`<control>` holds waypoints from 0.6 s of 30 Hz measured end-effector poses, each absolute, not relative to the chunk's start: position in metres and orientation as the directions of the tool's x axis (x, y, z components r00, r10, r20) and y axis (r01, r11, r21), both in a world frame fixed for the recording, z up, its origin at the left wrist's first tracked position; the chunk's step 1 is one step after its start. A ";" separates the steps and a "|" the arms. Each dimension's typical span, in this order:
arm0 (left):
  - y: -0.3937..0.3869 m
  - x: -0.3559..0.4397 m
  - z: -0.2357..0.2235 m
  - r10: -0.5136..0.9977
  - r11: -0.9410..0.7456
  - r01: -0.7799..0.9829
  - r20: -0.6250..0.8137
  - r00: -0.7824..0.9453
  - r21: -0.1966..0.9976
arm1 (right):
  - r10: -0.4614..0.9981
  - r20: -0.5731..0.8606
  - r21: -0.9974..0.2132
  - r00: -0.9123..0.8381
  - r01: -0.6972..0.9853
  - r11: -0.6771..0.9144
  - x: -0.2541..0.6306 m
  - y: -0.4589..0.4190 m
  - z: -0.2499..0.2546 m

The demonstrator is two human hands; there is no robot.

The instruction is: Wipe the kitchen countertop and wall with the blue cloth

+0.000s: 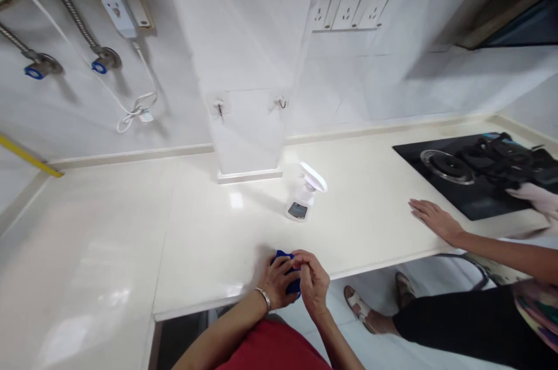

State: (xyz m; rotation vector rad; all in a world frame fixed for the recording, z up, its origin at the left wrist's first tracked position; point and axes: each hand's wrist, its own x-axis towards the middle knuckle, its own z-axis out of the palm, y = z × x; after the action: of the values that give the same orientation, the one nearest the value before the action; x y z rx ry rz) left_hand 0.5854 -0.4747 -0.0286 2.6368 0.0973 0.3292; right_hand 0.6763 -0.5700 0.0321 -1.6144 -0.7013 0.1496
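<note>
Evidently, handling of the blue cloth (294, 287) is under way at the desk's (209, 225) front edge: the left hand (278, 284) clasps it in a curved grip. Whether the right hand's (314, 287) bent fingers pinch it, I cannot tell. The spray bottle (300, 203) stands untouched; how much remains is unclear.
</note>
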 end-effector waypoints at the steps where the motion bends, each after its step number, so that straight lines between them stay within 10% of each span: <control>1: -0.476 0.586 -0.030 0.101 -0.887 -0.010 0.214 0.972 0.463 | 0.525 0.280 -0.943 0.803 0.334 -0.008 0.676 -0.572 0.031; 7: -0.448 0.530 -0.029 0.360 -0.851 0.255 0.156 0.920 0.459 | 0.646 0.175 -0.972 0.743 0.233 -0.004 0.660 -0.552 0.008; 12: -0.405 0.423 -0.019 0.814 -0.573 0.739 0.143 0.563 0.354 | 0.848 0.223 -0.944 0.481 0.323 0.066 0.629 -0.512 -0.006; 18: -0.369 0.293 -0.005 0.981 -0.159 0.954 0.152 0.123 0.254 | 0.911 0.397 -0.772 0.106 0.575 0.269 0.599 -0.487 -0.032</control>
State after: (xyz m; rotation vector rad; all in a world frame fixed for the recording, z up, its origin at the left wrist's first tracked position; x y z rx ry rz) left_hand 0.2930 -0.3687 -0.0051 2.2819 1.9733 0.4334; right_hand 0.5989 -0.4875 -0.0317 -1.4150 -1.5786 0.4393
